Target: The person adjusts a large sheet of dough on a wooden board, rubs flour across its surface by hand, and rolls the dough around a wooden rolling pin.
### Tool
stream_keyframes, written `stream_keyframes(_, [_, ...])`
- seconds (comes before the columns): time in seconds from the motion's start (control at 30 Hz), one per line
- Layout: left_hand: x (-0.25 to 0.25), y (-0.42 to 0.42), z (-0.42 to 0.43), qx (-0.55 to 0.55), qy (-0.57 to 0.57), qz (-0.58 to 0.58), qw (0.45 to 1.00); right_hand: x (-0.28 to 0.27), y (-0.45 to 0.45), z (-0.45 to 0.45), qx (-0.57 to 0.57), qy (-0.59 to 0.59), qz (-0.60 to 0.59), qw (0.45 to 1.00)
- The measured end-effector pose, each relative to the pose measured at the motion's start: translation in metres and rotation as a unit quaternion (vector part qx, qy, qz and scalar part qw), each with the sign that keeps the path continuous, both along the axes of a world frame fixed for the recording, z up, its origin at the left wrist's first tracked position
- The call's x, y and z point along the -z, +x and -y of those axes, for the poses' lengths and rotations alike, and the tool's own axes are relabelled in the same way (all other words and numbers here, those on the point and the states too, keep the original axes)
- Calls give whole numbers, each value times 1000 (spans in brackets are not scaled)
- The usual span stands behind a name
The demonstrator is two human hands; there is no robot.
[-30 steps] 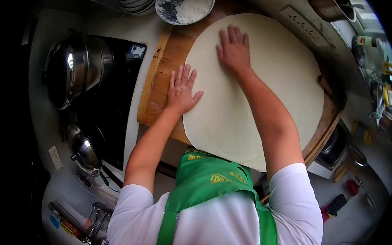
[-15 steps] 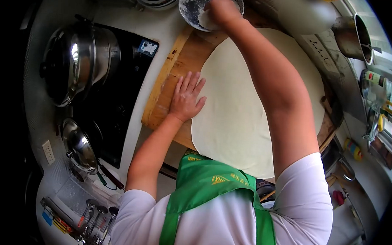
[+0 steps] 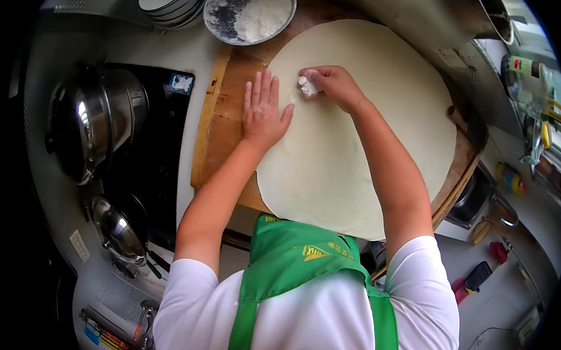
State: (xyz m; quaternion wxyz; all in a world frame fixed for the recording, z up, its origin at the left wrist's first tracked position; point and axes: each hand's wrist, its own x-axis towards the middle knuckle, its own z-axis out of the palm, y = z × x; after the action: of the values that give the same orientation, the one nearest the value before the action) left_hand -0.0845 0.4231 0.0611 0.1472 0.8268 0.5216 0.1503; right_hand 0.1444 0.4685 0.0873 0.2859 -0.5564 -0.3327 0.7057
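Observation:
A large, thin round sheet of pale dough [image 3: 369, 160] covers most of a wooden board [image 3: 227, 126] and hangs over its front edge. My left hand [image 3: 265, 115] lies flat with fingers spread, across the sheet's left edge and the bare wood. Over the upper left part of the sheet, my right hand [image 3: 334, 86] is closed around a clump of white flour [image 3: 307, 86]. A few white specks lie on the dough between the hands. Beyond the board's far left corner is a metal bowl [image 3: 220, 16] with flour in it.
Stacked bowls [image 3: 169, 1] stand left of the flour bowl. A large steel pot [image 3: 98, 120] and a lidded pan [image 3: 118, 229] are on the black stove [image 3: 163, 145] at left. A wooden rolling pin [image 3: 457, 119] is at the board's right side, with a sink [image 3: 470, 199] beyond.
My right hand has come back from the bowl to above the dough, now holding flour. White specks have appeared on the sheet. My left hand still rests at the dough's left edge.

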Motion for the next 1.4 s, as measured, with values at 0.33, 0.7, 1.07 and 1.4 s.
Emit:
stream_keyframes(0.33, [17,188,-75,118,38,-62,990,13,176,34,420,63,41,904])
stream_keyframes(0.7, [12,285,140,549,-22,-41,835,34,274,336,731,69,61,676])
stream_keyframes(1.07, [17,56,108,213,18,-125,969,24,15,403,585,-51,-135,798])
stream_keyframes(1.4, [15,20,266,299,-34,-204,932,32,-20,451,536,-23,-115,836])
